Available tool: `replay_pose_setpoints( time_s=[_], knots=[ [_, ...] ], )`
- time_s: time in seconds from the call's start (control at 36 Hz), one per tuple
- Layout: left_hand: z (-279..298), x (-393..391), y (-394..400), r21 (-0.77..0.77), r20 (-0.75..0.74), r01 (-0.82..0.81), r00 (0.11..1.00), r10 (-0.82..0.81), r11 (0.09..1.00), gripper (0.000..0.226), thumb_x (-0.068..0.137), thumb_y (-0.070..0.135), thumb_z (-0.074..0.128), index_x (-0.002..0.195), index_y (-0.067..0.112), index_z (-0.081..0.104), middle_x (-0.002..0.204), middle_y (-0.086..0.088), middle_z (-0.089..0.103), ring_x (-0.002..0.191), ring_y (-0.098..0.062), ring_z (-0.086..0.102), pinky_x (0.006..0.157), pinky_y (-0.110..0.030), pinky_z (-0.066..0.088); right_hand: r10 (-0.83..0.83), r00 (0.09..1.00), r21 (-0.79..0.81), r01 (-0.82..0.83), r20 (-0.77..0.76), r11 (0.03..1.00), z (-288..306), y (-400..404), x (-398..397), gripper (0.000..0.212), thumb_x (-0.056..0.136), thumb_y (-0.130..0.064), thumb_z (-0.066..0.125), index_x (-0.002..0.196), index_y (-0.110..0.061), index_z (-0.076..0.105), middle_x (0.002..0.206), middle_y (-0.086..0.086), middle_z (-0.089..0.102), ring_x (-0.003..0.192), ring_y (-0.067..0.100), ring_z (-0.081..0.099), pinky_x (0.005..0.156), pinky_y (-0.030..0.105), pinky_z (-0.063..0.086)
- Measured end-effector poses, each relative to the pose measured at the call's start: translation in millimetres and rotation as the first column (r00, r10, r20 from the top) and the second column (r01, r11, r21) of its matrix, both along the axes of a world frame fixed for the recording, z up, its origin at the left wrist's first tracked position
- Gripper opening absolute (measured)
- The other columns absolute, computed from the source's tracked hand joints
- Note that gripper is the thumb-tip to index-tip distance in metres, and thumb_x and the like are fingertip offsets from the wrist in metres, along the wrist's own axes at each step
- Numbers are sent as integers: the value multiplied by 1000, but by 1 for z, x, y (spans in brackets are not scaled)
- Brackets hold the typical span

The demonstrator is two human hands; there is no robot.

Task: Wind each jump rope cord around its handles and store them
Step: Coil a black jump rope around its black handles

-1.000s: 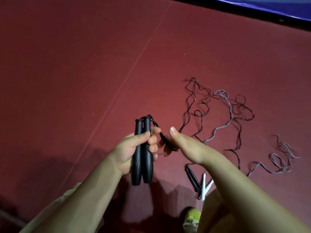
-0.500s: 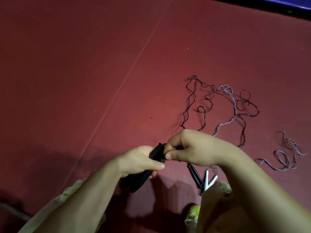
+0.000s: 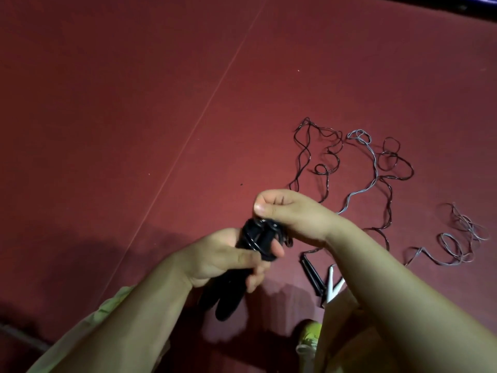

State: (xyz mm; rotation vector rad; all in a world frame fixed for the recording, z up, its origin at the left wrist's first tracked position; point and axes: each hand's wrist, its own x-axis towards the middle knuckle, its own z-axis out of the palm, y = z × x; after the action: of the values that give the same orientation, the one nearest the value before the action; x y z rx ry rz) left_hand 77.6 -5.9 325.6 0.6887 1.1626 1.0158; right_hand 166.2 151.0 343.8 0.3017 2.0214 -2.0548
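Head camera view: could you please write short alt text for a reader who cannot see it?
The left hand grips two black handles together while the right hand pinches black cord at their top. Loose cords and more handles lie on the red floor.

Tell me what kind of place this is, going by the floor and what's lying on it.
Probably a gym or sports hall. The dark red matted floor has a straight seam line, a blue padded edge borders it at the top, and loose thin jump rope cords lie spread on it beside black and white handles.
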Motion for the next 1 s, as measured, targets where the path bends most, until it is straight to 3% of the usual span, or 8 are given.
replay_pose_setpoints(
  time_s=[0.08,0.17,0.25,0.39,0.44,0.58,0.72,1.0],
  knots=[
    [-13,-10,-5,135,349,-114,935,60,984,50,65,39,84,104,12,66,73,2,58,60,-12,56,62,-29,48,-102,994,-67,99,-41,993,4,2,0,41,95,-33,41,84,2,59,56,4,56,47,8,44,43,16,34],
    [-16,-17,-8,108,433,-193,892,129,975,43,66,33,86,101,16,68,73,-1,57,58,-15,54,59,-30,49,-80,994,38,82,-68,996,10,5,2,32,99,-16,46,110,9,62,58,-9,59,51,-1,48,44,8,35],
    [-12,-19,-10,73,464,-252,865,191,965,65,60,31,89,114,15,57,70,-2,57,57,-15,53,56,-29,49,-86,994,139,96,-72,986,10,8,5,23,95,-2,52,114,3,63,52,-14,56,48,-3,48,44,7,34],
    [-13,-21,-8,58,431,-265,876,216,963,67,60,33,90,118,20,60,71,-3,56,56,-14,53,57,-29,49,-157,985,243,169,-66,955,2,6,3,12,91,-8,62,86,-16,69,48,-11,52,45,0,44,46,13,36],
    [-11,-21,-7,34,416,-275,878,237,961,67,62,30,88,120,17,56,71,-3,57,56,-15,53,56,-29,49,-186,979,293,201,-79,935,-4,5,2,7,89,-11,66,82,-12,68,47,-11,49,44,2,41,46,17,36],
    [-8,-20,-5,-18,274,-332,905,324,943,38,79,18,56,115,15,46,68,-2,56,53,-14,52,53,-28,47,-232,968,387,252,-98,887,-12,1,-3,16,88,-16,69,75,-11,61,43,-17,42,40,1,36,43,14,31],
    [-5,-20,-4,5,131,-359,926,355,934,40,79,23,58,117,16,45,67,-1,57,53,-15,52,52,-28,46,-286,945,500,327,-161,802,-16,-7,-4,30,85,-26,71,65,-20,50,44,-17,42,44,1,37,46,17,29],
    [-8,-16,-2,19,-137,-416,900,415,909,7,99,13,47,102,16,52,65,5,59,52,-11,50,51,-26,41,-270,948,671,310,-167,673,-18,-14,-5,43,85,-43,66,57,-21,41,49,-8,38,48,7,34,50,29,27]
  ],
)
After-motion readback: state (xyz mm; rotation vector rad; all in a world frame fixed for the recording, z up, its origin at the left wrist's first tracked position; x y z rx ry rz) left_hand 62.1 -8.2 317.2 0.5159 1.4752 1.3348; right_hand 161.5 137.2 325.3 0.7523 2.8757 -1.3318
